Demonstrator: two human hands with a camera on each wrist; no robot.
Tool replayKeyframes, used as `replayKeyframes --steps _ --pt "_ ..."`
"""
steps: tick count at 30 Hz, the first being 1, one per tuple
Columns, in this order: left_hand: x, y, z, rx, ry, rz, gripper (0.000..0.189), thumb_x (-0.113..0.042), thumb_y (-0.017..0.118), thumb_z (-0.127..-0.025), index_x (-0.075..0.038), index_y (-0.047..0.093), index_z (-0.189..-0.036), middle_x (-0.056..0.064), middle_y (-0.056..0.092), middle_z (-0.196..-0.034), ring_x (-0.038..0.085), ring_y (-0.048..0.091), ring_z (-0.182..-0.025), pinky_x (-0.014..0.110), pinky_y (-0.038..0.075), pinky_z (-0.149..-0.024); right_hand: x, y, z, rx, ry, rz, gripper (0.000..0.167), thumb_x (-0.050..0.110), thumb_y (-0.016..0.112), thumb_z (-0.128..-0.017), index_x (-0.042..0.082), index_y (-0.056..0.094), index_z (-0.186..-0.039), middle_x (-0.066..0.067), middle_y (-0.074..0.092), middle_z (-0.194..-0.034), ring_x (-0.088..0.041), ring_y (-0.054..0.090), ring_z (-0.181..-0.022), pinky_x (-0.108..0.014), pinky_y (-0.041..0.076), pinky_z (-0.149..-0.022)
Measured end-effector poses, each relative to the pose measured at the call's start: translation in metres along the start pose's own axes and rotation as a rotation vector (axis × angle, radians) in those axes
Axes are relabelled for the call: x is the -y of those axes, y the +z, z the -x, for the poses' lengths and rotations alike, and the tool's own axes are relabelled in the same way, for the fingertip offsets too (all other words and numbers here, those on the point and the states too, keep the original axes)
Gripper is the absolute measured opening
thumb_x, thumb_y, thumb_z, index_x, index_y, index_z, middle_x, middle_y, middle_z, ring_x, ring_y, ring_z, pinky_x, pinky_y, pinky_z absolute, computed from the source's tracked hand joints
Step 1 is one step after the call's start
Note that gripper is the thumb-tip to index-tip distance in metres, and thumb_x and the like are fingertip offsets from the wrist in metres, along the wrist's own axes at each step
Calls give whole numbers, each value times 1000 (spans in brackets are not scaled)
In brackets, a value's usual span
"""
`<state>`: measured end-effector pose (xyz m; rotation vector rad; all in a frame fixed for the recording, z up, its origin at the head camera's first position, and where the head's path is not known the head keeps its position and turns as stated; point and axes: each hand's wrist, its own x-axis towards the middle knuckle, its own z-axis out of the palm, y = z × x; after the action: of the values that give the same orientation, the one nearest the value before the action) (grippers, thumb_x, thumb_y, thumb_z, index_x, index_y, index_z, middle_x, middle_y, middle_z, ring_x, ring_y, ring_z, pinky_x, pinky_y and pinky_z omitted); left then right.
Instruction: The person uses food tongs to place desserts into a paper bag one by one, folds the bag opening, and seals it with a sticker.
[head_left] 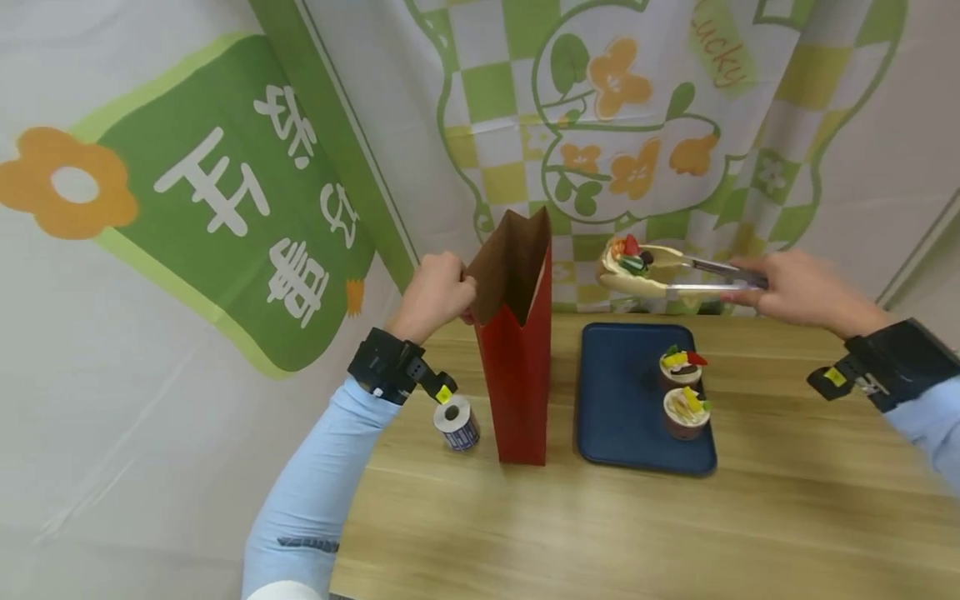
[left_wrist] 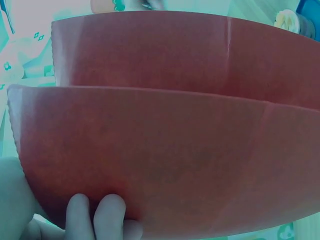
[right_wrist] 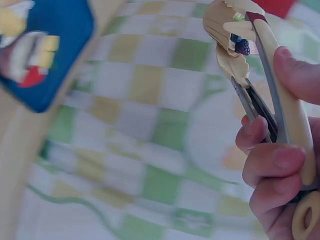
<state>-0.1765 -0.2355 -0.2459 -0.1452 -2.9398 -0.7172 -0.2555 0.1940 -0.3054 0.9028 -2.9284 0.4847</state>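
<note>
My left hand pinches the top edge of a tall red paper bag, brown inside, standing open on the table. In the left wrist view, fingers lie against the bag's wall. Beyond the bag, my right hand grips cream-tipped metal tongs. Between the tongs' tips is a cupcake topped with cream and fruit, tilted in the air right of the bag's mouth. The right wrist view shows its pleated brown side and a dark berry.
On a dark blue tray right of the bag, two fruit-topped cupcakes stand near the right rim, one pale-topped, one behind it. A label roll sits left of the bag. A patterned curtain hangs behind the table.
</note>
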Motion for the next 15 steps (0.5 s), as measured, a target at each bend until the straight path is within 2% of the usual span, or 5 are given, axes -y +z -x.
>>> replayKeyframes --steps 4,9,12,15 --pt "-2 -2 0 10 -14 20 36 -8 45 -95 -3 66 -67 9 71 -66 17 68 -54 24 35 -44 16 -40 2 -90 -5 2 58 27 67 -95 -10 52 -137 3 37 -46 -8 22 -39 -26 25 -43" --pt "-5 -1 -1 22 -21 20 35 -9 45 -95 -3 68 -70 9 72 -67 17 68 -55 24 35 -44 38 -80 -6 -176 -53 47 55 25 68 -95 -10 54 -135 0 52 -52 -10 28 -40 -25 27 -44" --pt "-6 0 -1 16 -26 17 34 -9 45 -95 -3 67 -70 9 72 -67 17 68 -55 25 37 -45 54 -101 -18 -172 -113 88 54 27 67 -95 -7 56 -135 -3 62 -62 -10 33 -44 -26 28 -47" --pt "-7 2 -1 17 -36 17 33 -9 46 -96 -3 67 -72 9 72 -68 17 68 -55 25 39 -45 76 -119 -33 -104 -155 144 57 35 65 -96 -3 56 -137 -4 60 -67 -11 34 -48 -26 27 -50"
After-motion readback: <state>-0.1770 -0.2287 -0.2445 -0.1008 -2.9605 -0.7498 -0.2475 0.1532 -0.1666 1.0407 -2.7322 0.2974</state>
